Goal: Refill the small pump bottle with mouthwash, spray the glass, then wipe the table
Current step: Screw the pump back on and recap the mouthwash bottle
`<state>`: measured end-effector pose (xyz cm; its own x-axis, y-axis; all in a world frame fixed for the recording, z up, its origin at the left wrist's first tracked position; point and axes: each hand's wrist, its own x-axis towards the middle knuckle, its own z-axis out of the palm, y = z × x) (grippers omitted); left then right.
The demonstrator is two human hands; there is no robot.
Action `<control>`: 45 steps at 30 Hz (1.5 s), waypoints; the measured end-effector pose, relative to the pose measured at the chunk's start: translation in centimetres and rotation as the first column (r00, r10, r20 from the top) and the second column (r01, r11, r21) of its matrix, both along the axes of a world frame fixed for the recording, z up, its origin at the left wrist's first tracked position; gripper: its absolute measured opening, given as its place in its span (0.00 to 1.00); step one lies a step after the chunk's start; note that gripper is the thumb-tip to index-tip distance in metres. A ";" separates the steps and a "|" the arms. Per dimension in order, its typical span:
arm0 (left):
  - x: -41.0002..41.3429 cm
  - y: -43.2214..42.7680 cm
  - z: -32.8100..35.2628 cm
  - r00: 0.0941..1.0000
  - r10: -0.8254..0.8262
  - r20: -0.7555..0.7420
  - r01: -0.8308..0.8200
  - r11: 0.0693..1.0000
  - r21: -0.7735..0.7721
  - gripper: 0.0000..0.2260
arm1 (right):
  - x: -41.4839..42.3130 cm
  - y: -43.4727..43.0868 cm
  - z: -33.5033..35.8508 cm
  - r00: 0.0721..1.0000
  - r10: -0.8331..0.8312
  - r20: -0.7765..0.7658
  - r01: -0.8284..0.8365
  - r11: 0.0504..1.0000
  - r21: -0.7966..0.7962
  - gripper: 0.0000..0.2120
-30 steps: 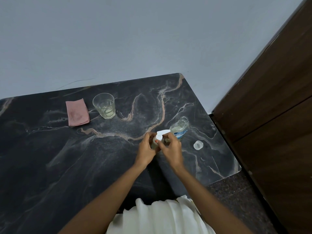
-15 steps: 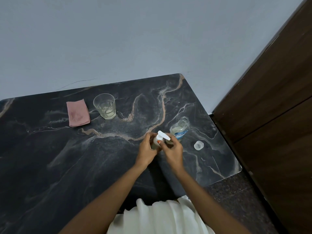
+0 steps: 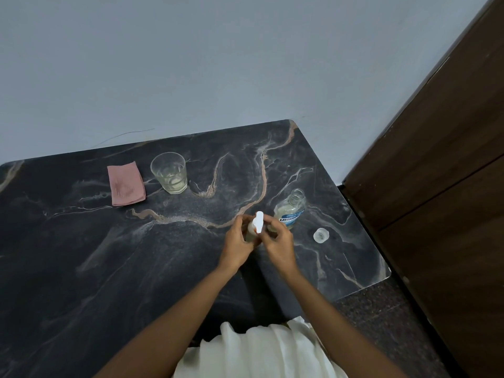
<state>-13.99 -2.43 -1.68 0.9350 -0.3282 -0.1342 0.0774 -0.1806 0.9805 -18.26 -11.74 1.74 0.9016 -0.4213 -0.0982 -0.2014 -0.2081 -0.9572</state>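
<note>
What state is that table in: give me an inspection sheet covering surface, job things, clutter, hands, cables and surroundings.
Surface: dark marbled table, pale veins across it.
Job's things: small pump bottle upright between both hands; mouthwash bottle uncapped, just beyond the right hand; its cap on the table to the right; glass holding a little pale liquid; folded pink cloth left of the glass.
Clutter: nothing seen.
Hands: left hand grips the pump bottle's body; right hand's fingers pinch its white pump head.
Cables: nothing seen.
Surroundings: grey wall behind, brown wooden door at right.
</note>
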 end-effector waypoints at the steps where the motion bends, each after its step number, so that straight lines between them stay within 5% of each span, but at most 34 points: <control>1: 0.0 0.0 0.1 1.000 0.001 -0.002 -0.001 1.000 -0.003 0.20 | 0.1 0.1 0.0 1.000 -0.015 -0.004 0.015 1.000 -0.007 0.15; 17: -0.3 -0.2 0.7 0.996 0.041 0.074 -0.042 0.999 0.021 0.10 | 0.7 1.1 -0.3 0.993 -0.102 -0.051 0.088 0.969 -0.229 0.12; 24: -0.2 -0.1 1.0 1.000 0.007 -0.027 -0.007 1.000 -0.005 0.14 | 0.2 0.8 -0.2 0.997 -0.073 0.000 0.072 0.974 -0.214 0.14; 34: 0.1 2.2 1.9 0.997 -0.075 0.018 0.075 0.996 -0.042 0.26 | -0.6 -0.1 0.2 0.999 0.002 0.039 0.006 0.979 -0.203 0.17; 45: 2.2 3.0 6.7 0.994 -0.015 0.104 0.026 0.995 -0.098 0.20 | -2.1 -3.4 0.5 0.997 -0.052 0.065 0.061 0.986 -0.154 0.12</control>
